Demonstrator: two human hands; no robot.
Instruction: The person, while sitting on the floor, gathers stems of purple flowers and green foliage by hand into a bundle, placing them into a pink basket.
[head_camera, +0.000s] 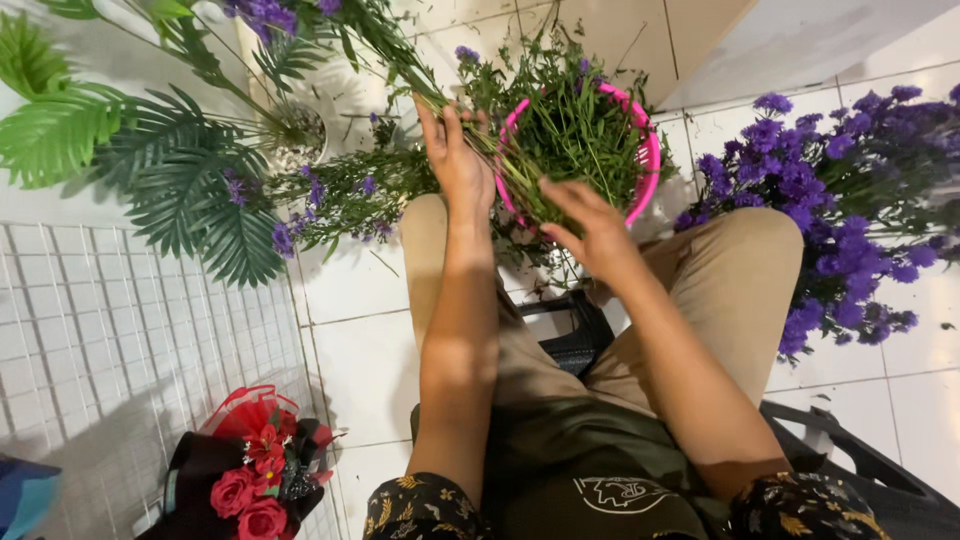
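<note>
From the head camera, the left hand (455, 155) is closed around a bunch of thin green stems (400, 70) that runs up and to the left, its fingers wrapped over the stalks just at the rim of a pink basket (648, 160) packed with green cuttings. The right hand (598, 228) hovers just beside the basket's near edge with fingers loosely spread; whether it has hold of any stem cannot be told, since the greenery hides the fingertips. The risk I see is that the slender stalks could snap or slip out of the left hand's grip if they snag on the tangle in the basket, and the basket, resting between the knees, could tip and spill. Loose purple flowers (840, 200) lie heaped on the floor to the right, and another sprig (340, 195) to the left could get crushed under a shifting leg. The floor is white tile (370, 370); a white wire grid panel (120, 340) lies at left, fake palm fronds (150, 150) above it, and a red rose bouquet (255, 470) sits at lower left.
</note>
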